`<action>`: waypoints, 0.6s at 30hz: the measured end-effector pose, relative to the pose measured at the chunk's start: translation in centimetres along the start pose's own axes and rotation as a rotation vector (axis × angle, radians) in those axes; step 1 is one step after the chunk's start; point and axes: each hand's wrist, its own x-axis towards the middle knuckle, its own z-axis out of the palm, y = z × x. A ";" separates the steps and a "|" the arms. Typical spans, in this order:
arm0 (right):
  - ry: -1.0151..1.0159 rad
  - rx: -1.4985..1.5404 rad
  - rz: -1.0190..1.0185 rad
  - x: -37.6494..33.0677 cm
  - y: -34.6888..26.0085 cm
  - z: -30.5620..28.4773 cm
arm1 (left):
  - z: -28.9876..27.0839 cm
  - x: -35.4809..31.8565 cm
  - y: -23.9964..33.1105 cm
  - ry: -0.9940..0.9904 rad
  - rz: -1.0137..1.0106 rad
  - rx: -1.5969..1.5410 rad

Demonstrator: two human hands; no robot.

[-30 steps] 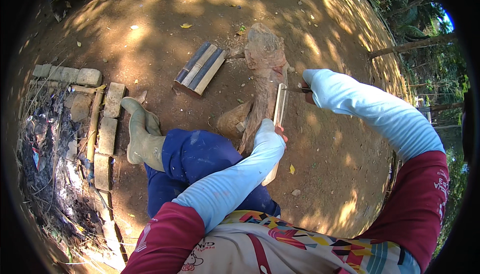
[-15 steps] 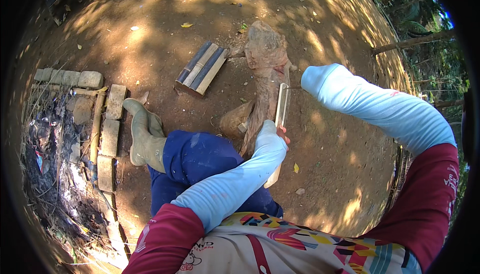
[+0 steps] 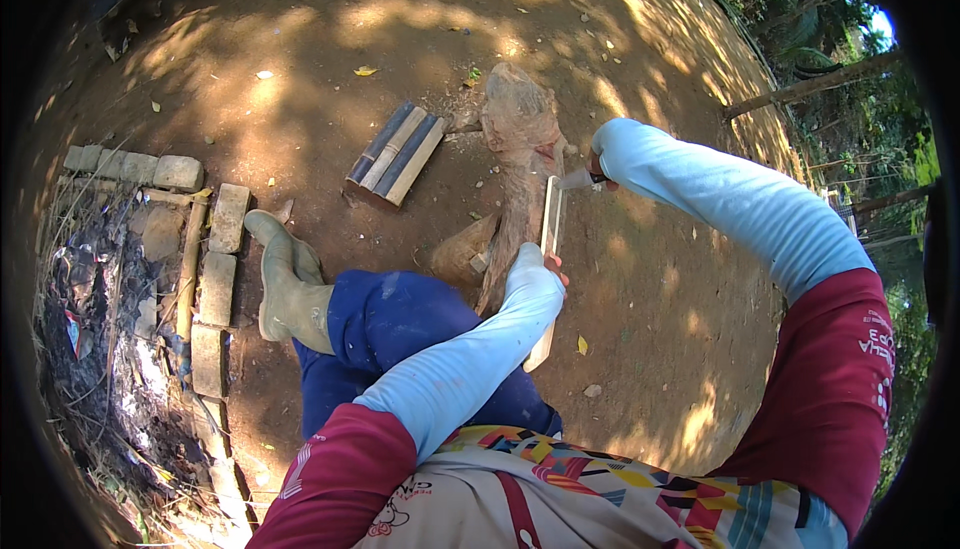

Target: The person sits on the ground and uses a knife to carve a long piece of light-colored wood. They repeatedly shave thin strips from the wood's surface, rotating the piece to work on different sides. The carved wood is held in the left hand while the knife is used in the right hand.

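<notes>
Left hand (image 3: 558, 267) is gripping a pale split strip (image 3: 548, 217), which is slanting along the right side of a rough log (image 3: 520, 184). Right hand (image 3: 602, 166) is gripping a knife (image 3: 577, 179), its blade pointing at the strip's upper end, contact unclear. Dark and pale slats (image 3: 398, 154) are lying left of the log.

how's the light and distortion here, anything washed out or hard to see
Head view: dappled sun and shade across the ground, bright patches in the ash bed looking washed out; head view: fisheye bend, the brick row curving, black corners; head view: right hand mostly hidden by its sleeve, knife too small to judge sharpness.
</notes>
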 end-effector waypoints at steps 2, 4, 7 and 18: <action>0.234 0.101 -0.177 -1.5 1.1 1.7 | -0.2 0.6 -0.2 0.011 0.049 0.086; 0.307 0.066 -0.264 -4.5 1.0 2.4 | 0.1 0.9 -0.1 0.035 0.103 0.205; 0.072 0.333 0.189 -1.3 -0.7 2.7 | 0.7 1.4 -0.1 0.071 -0.003 0.125; 0.024 0.161 -0.017 1.9 1.4 4.1 | -0.2 0.2 -0.9 0.017 0.137 0.254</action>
